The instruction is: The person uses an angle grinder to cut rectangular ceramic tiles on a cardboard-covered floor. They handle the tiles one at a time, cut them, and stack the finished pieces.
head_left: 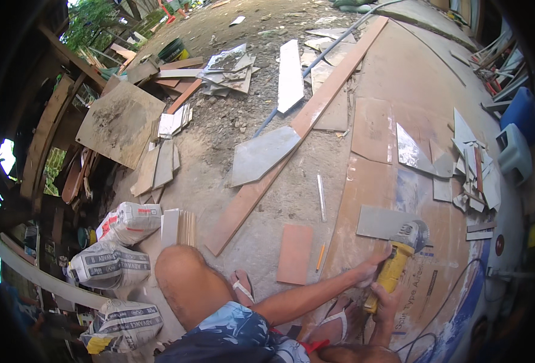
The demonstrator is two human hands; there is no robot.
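A yellow angle grinder (pixel 392 270) points away from me, its disc and guard (pixel 414 235) at the right end of a grey tile piece (pixel 379 221). My right hand (pixel 386 304) is wrapped around the rear of the grinder's body. Reaching across from the left, my left hand (pixel 370 271) is closed against the front of the body, its fingertips partly hidden by the tool. The tile lies flat on a flattened cardboard sheet (pixel 352 199). To the left are a pencil (pixel 320 258), a reddish-brown tile (pixel 295 254) and a thin metal ruler (pixel 321 198).
A long brown plank (pixel 249 209) crosses the floor diagonally, with a cut grey tile (pixel 264 155) over it. Filled sacks (pixel 124 327) stand at left. Broken tiles (pixel 476 160) and jugs (pixel 514 154) lie at right. A dark cord (pixel 455 284) loops beside the grinder.
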